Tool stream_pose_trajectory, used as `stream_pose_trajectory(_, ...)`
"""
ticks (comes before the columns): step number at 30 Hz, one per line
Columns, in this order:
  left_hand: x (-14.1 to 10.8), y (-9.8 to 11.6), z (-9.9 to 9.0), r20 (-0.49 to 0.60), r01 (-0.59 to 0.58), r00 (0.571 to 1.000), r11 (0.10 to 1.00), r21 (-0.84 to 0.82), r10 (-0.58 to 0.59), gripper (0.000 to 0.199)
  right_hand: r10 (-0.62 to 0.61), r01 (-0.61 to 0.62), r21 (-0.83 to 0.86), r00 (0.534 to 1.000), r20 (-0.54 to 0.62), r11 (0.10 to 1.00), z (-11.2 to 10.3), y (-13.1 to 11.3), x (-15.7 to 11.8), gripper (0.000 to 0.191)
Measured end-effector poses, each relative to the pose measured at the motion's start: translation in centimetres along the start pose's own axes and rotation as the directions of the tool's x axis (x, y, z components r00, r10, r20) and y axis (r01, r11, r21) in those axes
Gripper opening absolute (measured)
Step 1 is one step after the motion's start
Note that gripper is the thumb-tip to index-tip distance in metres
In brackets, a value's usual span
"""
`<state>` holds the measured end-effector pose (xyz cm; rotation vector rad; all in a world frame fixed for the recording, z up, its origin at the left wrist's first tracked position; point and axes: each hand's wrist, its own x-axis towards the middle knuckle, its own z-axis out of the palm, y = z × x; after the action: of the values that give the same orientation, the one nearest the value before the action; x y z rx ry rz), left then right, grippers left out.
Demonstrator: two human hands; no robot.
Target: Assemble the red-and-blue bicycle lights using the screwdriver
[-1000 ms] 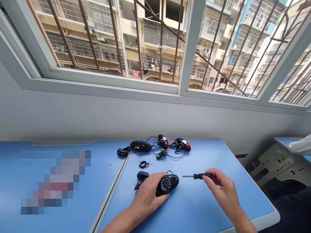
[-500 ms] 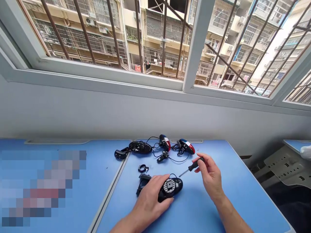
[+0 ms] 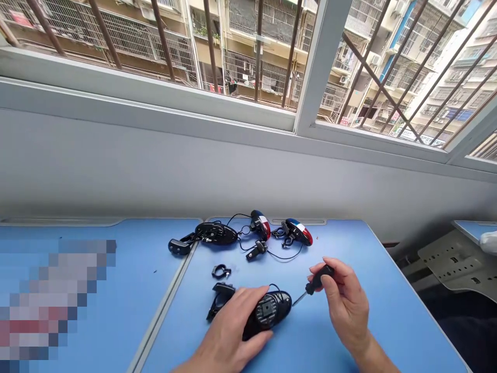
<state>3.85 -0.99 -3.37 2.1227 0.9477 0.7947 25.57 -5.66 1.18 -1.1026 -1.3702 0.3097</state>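
Note:
My left hand (image 3: 233, 324) grips a black oval device (image 3: 271, 309) with a round ribbed disc on its upturned face and a thin cable at its far edge. In my right hand (image 3: 347, 300) is a black-handled screwdriver (image 3: 319, 280), held between thumb and fingers. Its metal tip points down-left, close to the device's right end; whether they touch is hard to tell. A black clamp part (image 3: 220, 300) lies just left of my left hand, partly hidden by it. Beyond it sits a small black ring clamp (image 3: 221, 271).
Two red, white and blue devices (image 3: 261, 225) (image 3: 298, 232) and a black device (image 3: 216, 233) with cables lie near the back of the blue table (image 3: 310, 342). A small black part (image 3: 256, 250) is among them. A window frame (image 3: 194, 118) rises behind.
The screwdriver tip has come lower and nearer the device's right end, with my right hand lower too. The view has shifted slightly. My left hand keeps its hold.

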Motion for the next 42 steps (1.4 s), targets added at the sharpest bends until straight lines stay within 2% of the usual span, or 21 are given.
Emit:
stream_pose_trajectory(6,0.4,-0.4,0.1,0.0,-0.083,0.997,0.996,0.043,0.083,0.052,-0.035,0.033,-0.075,0.999,-0.017,0.997,0.3,0.4,0.0,0.02)
stream_pose_trajectory(13,0.8,0.7,0.0,0.01,-0.057,0.998,0.998,0.008,0.057,0.046,-0.103,0.107,-0.116,0.994,0.037,0.987,0.4,0.1,-0.4,0.022)
stream_pose_trajectory(24,0.8,0.7,-0.4,0.045,-0.071,0.996,0.997,-0.008,0.072,0.046,-0.187,0.201,-0.165,0.978,0.094,0.966,0.3,-0.1,-0.6,0.025)
stream_pose_trajectory(28,0.8,0.7,-0.6,0.075,-0.088,0.993,0.996,0.0,0.088,0.046,-0.231,0.248,-0.17,0.966,0.113,0.954,0.3,-0.3,-0.5,0.026)
stream_pose_trajectory(42,1.0,-0.1,-0.4,0.051,-0.126,0.991,0.992,0.018,0.125,0.051,-0.373,0.399,-0.204,0.914,0.157,0.894,0.9,-0.6,0.5,0.033)
